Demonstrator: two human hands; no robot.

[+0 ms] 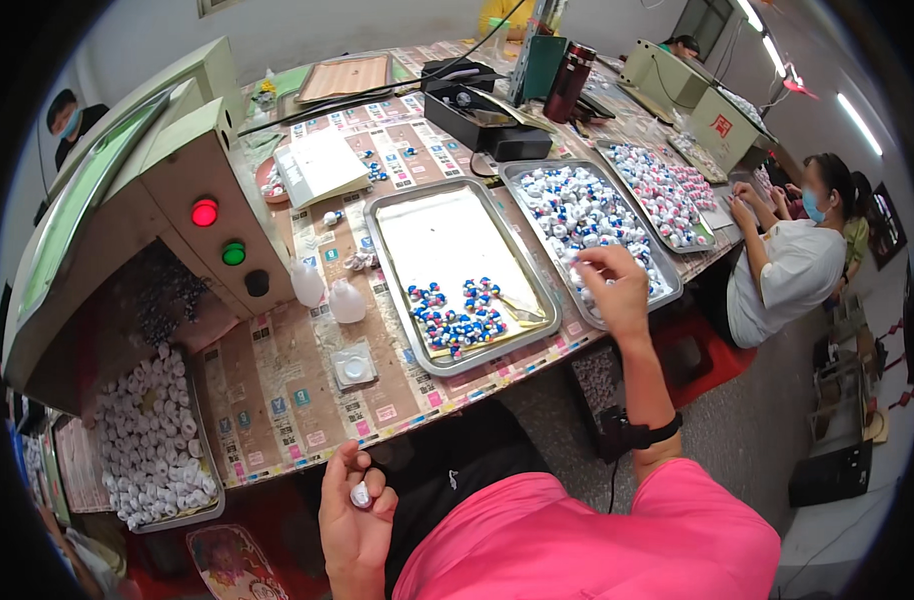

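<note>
My left hand (355,520) is low in front of me, near the table's front edge. Its fingers curl round a small white rounded piece (361,494). My right hand (619,290) is over a metal tray (669,292) heaped with white and blue pieces (577,205). The thumb and fingers there are pinched together at the tips; whatever is between them is too small to make out. Left of that tray lies another metal tray (437,367) with a pale lining, where small blue, red and white pieces (457,325) gather at the near end.
On the left stands a beige machine (167,170) with red and green lights; a tray of white pieces (152,440) sits at its opening. Two white bottles (346,301) and a small clear dish (354,366) are nearby. Farther right, a co-worker (792,235) sits by a tray of red-and-white pieces (657,190).
</note>
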